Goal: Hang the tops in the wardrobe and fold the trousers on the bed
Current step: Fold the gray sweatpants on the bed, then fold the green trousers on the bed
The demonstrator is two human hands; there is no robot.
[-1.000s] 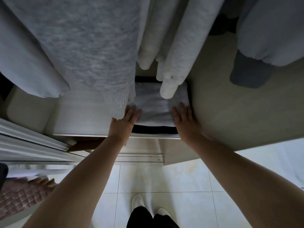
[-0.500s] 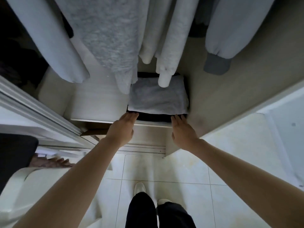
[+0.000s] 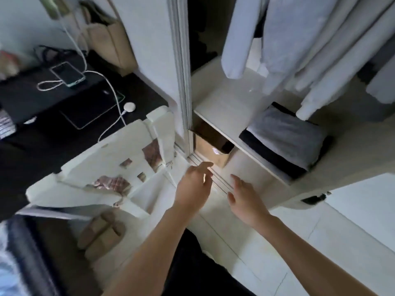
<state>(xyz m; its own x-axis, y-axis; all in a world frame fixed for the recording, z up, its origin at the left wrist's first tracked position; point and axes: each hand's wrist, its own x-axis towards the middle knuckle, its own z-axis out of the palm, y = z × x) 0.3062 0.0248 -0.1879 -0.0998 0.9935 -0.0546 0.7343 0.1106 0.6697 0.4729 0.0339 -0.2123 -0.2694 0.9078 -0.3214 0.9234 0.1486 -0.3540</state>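
Landmark for us: the wardrobe shelf [image 3: 222, 107], the pale board inside the open wardrobe. Far left of it, on a dark desk [image 3: 25, 99], we see a phone [image 3: 68, 74] w/ a white cable [image 3: 111, 86] looping off it, and a paper bag [image 3: 106, 39] standing behind. Below-left of the shelf sits a white foam packing piece [image 3: 111, 159] w/ cut-outs, and a pair of tan slippers [image 3: 100, 236] on the floor in front of that. Just left of the shelf runs the sliding door frame [image 3: 182, 67]; under the shelf's left end a cardboard box [image 3: 213, 150] is tucked in.

Our left hand [image 3: 193, 186] hangs in front of the shelf, below its front edge, fingers loose and spread, holding nothing. Our right hand [image 3: 245, 199] is just beside it to the right, also relaxed and empty; neither touches the shelf.

On the shelf's right end lie the folded trousers [image 3: 284, 137]: grey pair on top, a dark pair under it, stacked at the front edge. Above the shelf hang the tops [image 3: 299, 39], pale grey and white, sleeves dangling, one cuff just over the stack. Frame is a bit blurred.
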